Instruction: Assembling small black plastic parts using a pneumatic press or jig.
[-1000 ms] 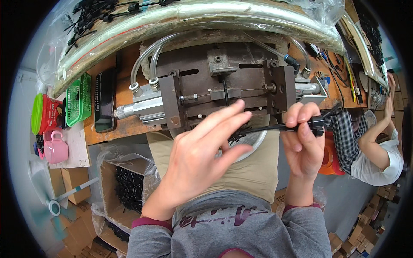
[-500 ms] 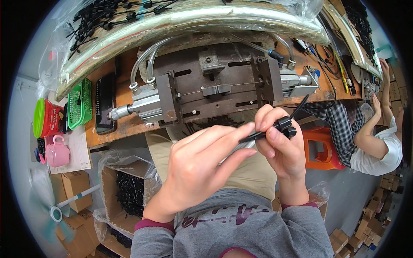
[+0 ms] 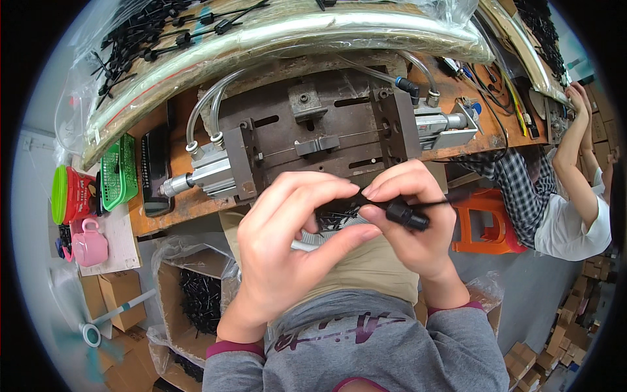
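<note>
A black plastic cylindrical part with a thin dark stem (image 3: 407, 215) is pinched between the thumb and fingers of the bare right hand (image 3: 428, 240), just before the dark-brown metal fixture (image 3: 346, 124), seemingly so that one end is presented leftward. The bare left hand (image 3: 279, 235) is widely curved, thumb apart from fingers; whether the part is touched by its fingertip cannot be told.

Fixture (image 3: 320, 130) beyond hands (image 3: 277, 238), open space between wrists (image 3: 251, 310)
</note>
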The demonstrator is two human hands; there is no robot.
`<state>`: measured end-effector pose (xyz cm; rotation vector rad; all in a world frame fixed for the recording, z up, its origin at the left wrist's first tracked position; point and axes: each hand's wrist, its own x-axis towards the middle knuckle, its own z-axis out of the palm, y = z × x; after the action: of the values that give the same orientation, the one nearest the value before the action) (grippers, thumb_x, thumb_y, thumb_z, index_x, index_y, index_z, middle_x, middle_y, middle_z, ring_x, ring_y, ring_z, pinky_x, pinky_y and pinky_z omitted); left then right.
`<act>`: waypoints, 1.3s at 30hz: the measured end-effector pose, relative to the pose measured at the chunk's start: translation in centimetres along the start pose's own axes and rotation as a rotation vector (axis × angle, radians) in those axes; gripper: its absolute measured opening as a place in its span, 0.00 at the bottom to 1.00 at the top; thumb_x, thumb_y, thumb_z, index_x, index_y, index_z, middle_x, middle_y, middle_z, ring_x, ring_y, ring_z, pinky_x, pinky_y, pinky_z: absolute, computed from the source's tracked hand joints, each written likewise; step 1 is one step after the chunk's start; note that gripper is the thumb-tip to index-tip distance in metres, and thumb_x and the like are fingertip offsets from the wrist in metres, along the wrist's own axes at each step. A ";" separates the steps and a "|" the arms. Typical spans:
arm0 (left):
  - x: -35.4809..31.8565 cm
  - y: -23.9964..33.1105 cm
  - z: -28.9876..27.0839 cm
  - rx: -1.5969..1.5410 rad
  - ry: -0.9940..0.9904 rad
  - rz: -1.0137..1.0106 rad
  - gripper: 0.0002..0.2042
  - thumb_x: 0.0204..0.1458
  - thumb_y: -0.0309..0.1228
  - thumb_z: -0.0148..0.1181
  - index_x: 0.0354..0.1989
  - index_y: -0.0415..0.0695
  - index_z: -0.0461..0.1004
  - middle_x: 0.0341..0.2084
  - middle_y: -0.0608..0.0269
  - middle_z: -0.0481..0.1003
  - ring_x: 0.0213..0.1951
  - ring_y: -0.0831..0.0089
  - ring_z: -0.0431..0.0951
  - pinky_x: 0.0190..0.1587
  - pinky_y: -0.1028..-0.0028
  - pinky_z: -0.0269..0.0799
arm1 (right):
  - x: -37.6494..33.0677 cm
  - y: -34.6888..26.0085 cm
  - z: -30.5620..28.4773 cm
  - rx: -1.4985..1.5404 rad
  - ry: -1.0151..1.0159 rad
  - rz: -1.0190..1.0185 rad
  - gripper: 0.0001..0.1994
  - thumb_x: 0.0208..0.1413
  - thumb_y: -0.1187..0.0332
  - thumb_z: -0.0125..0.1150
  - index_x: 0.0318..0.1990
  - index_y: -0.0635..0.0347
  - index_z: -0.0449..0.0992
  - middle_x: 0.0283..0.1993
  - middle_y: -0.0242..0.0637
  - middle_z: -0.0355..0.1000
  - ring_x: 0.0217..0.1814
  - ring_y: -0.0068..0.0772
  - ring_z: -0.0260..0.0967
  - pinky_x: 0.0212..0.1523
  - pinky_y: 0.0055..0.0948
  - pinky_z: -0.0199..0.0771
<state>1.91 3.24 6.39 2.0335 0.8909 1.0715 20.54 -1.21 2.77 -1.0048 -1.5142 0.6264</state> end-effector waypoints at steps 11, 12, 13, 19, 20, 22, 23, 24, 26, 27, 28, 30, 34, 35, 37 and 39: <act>-1.0 -0.1 0.8 -0.019 0.042 0.082 0.17 0.39 0.17 0.75 0.41 0.37 0.82 0.36 0.57 0.78 0.35 0.71 0.81 0.37 0.75 0.79 | 0.7 0.9 1.3 -0.435 -0.008 -0.323 0.21 0.43 0.85 0.67 0.49 0.70 0.77 0.48 0.49 0.74 0.47 0.46 0.76 0.45 0.36 0.80; -1.2 -0.3 0.6 -0.034 0.041 0.077 0.18 0.39 0.17 0.74 0.42 0.37 0.82 0.35 0.57 0.78 0.35 0.71 0.81 0.37 0.75 0.79 | 0.8 1.4 1.3 -0.447 -0.006 -0.334 0.21 0.43 0.85 0.66 0.50 0.70 0.77 0.48 0.49 0.74 0.48 0.46 0.76 0.45 0.36 0.80; -1.3 -0.1 0.6 -0.046 0.051 0.038 0.19 0.40 0.17 0.74 0.43 0.37 0.82 0.36 0.57 0.78 0.36 0.71 0.81 0.37 0.75 0.78 | 0.9 1.7 1.5 -0.459 -0.003 -0.345 0.21 0.44 0.86 0.66 0.50 0.70 0.77 0.48 0.49 0.74 0.48 0.45 0.76 0.45 0.36 0.80; -1.3 -1.7 0.7 0.144 0.020 0.146 0.18 0.47 0.13 0.65 0.50 0.30 0.77 0.47 0.50 0.73 0.40 0.67 0.80 0.35 0.70 0.79 | 0.7 1.7 1.4 -0.396 0.167 -0.149 0.17 0.49 0.86 0.66 0.49 0.68 0.79 0.48 0.48 0.78 0.47 0.41 0.77 0.46 0.31 0.80; -1.5 -2.1 0.9 0.178 -0.003 0.118 0.18 0.48 0.14 0.64 0.49 0.30 0.77 0.49 0.49 0.73 0.40 0.67 0.80 0.35 0.71 0.79 | 0.7 1.5 1.2 -0.379 0.171 -0.138 0.17 0.50 0.86 0.65 0.49 0.68 0.79 0.48 0.48 0.77 0.47 0.40 0.78 0.45 0.30 0.80; -2.1 -3.1 1.5 0.248 -0.051 0.060 0.16 0.48 0.16 0.64 0.48 0.30 0.77 0.53 0.47 0.73 0.41 0.66 0.80 0.36 0.71 0.79 | 0.4 1.6 1.0 -0.334 0.164 -0.119 0.16 0.52 0.85 0.65 0.50 0.68 0.77 0.49 0.50 0.77 0.45 0.37 0.78 0.43 0.29 0.80; -2.2 -3.0 1.9 0.300 -0.051 0.029 0.16 0.45 0.15 0.67 0.45 0.34 0.78 0.57 0.48 0.73 0.38 0.65 0.81 0.38 0.68 0.78 | 0.2 1.7 1.1 -0.281 0.163 -0.116 0.17 0.53 0.85 0.64 0.51 0.68 0.76 0.50 0.52 0.76 0.44 0.36 0.78 0.42 0.28 0.81; -2.1 -3.0 2.2 0.374 -0.064 0.055 0.15 0.45 0.16 0.67 0.44 0.34 0.79 0.56 0.48 0.74 0.37 0.65 0.81 0.38 0.69 0.78 | 0.1 1.7 1.1 -0.229 0.162 -0.114 0.17 0.54 0.85 0.63 0.52 0.68 0.74 0.51 0.53 0.75 0.43 0.35 0.78 0.41 0.27 0.81; -1.8 -3.2 2.5 0.521 -0.089 0.108 0.15 0.45 0.19 0.68 0.44 0.34 0.79 0.55 0.49 0.76 0.36 0.66 0.82 0.38 0.70 0.78 | -0.4 2.1 1.4 -0.067 0.180 -0.121 0.18 0.57 0.84 0.62 0.55 0.67 0.69 0.54 0.57 0.73 0.41 0.33 0.78 0.39 0.26 0.81; -1.6 -4.3 2.6 0.610 -0.066 0.226 0.14 0.47 0.22 0.64 0.44 0.32 0.79 0.56 0.46 0.75 0.29 0.76 0.77 0.29 0.77 0.74 | -0.5 2.4 1.1 -0.049 0.139 -0.170 0.20 0.58 0.84 0.61 0.54 0.64 0.62 0.57 0.61 0.70 0.41 0.33 0.78 0.40 0.25 0.81; -1.4 -4.5 2.5 0.599 -0.063 0.219 0.14 0.47 0.22 0.64 0.44 0.32 0.79 0.55 0.47 0.75 0.28 0.75 0.77 0.29 0.76 0.74 | -0.5 2.3 1.0 -0.033 0.144 -0.170 0.20 0.57 0.84 0.62 0.54 0.63 0.62 0.57 0.61 0.70 0.42 0.34 0.78 0.42 0.26 0.81; -1.0 -4.4 2.4 0.577 -0.058 0.207 0.14 0.47 0.23 0.65 0.43 0.33 0.80 0.55 0.47 0.76 0.27 0.75 0.77 0.29 0.76 0.74 | -0.7 2.0 0.5 -0.031 0.165 -0.168 0.20 0.56 0.84 0.63 0.52 0.62 0.62 0.57 0.59 0.68 0.47 0.35 0.76 0.45 0.26 0.80; -1.0 -4.3 1.9 0.596 -0.097 0.174 0.13 0.47 0.23 0.65 0.42 0.34 0.80 0.53 0.49 0.77 0.24 0.75 0.78 0.29 0.76 0.73 | -1.3 1.5 0.0 -0.167 0.193 -0.102 0.19 0.53 0.84 0.66 0.49 0.61 0.67 0.57 0.51 0.63 0.57 0.36 0.70 0.50 0.27 0.78; -1.0 -4.3 1.9 0.588 -0.092 0.171 0.13 0.47 0.24 0.65 0.42 0.34 0.80 0.53 0.49 0.77 0.24 0.74 0.79 0.28 0.76 0.73 | -1.5 1.4 -0.2 -0.177 0.193 -0.086 0.19 0.53 0.84 0.66 0.49 0.61 0.68 0.57 0.50 0.63 0.56 0.35 0.70 0.49 0.26 0.78; -1.0 -4.4 1.9 0.545 -0.061 0.166 0.13 0.47 0.25 0.67 0.42 0.35 0.81 0.52 0.50 0.78 0.25 0.74 0.80 0.29 0.76 0.74 | -1.8 0.8 -0.4 -0.142 0.193 -0.028 0.18 0.52 0.84 0.67 0.48 0.61 0.70 0.56 0.48 0.63 0.52 0.34 0.71 0.47 0.26 0.78; -0.9 -4.6 1.9 0.470 -0.006 0.165 0.13 0.46 0.26 0.70 0.41 0.36 0.81 0.50 0.50 0.79 0.26 0.72 0.80 0.30 0.75 0.75 | -1.8 0.3 -0.1 -0.063 0.211 0.029 0.18 0.50 0.84 0.69 0.47 0.61 0.72 0.55 0.47 0.64 0.49 0.33 0.72 0.45 0.26 0.78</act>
<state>2.01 4.60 1.53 2.5319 1.0628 1.0089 20.65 -2.65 1.64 -1.1071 -1.3420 0.4794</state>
